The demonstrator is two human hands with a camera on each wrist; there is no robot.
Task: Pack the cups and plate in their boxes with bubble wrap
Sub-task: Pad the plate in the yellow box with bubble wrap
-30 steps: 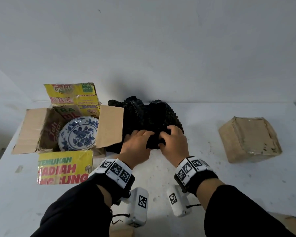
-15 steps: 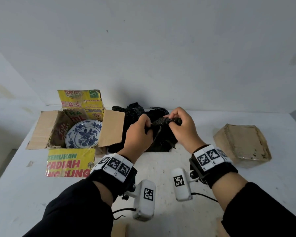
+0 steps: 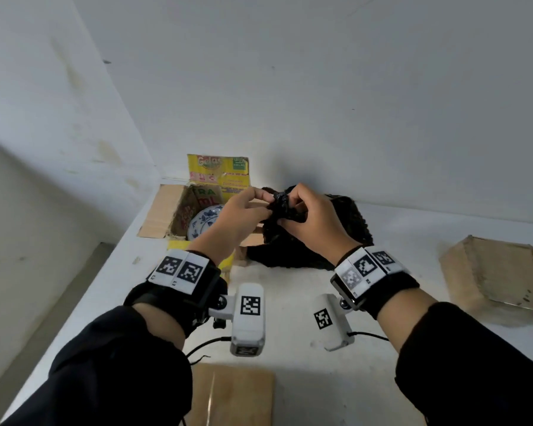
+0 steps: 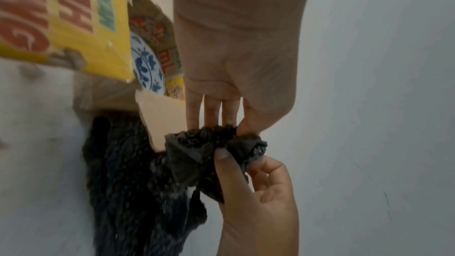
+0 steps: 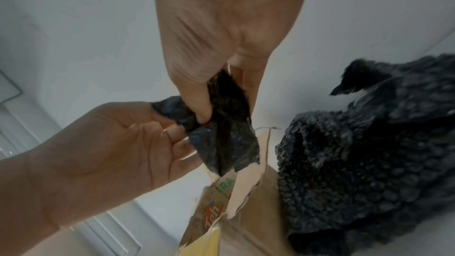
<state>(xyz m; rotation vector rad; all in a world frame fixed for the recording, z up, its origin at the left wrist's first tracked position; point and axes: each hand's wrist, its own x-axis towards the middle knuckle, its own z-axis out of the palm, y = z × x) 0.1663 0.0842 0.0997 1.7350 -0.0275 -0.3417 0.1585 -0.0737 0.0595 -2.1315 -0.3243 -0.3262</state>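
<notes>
A heap of black bubble wrap [image 3: 348,229] lies on the white table [image 3: 290,290] beside an open yellow printed box [image 3: 166,210]. A blue-and-white floral plate [image 3: 202,221] rests inside that box, also visible in the left wrist view [image 4: 147,69]. Both hands are raised over the heap and pinch one bunched corner of the wrap [image 4: 209,149] between thumbs and fingers. My left hand [image 3: 259,199] holds its left side and my right hand [image 3: 293,207] its right side. The rest of the sheet [image 5: 369,143] hangs down to the table. No cups show.
A closed brown cardboard box [image 3: 499,272] sits on the table at the right. A flat piece of cardboard [image 3: 231,395] lies at the near edge under my arms. White walls close off the back and left; the table drops off at its left edge.
Both hands went from pressing on the wrap's near edge to pinching a corner and lifting it above the heap. The head view has tilted and shifted.
</notes>
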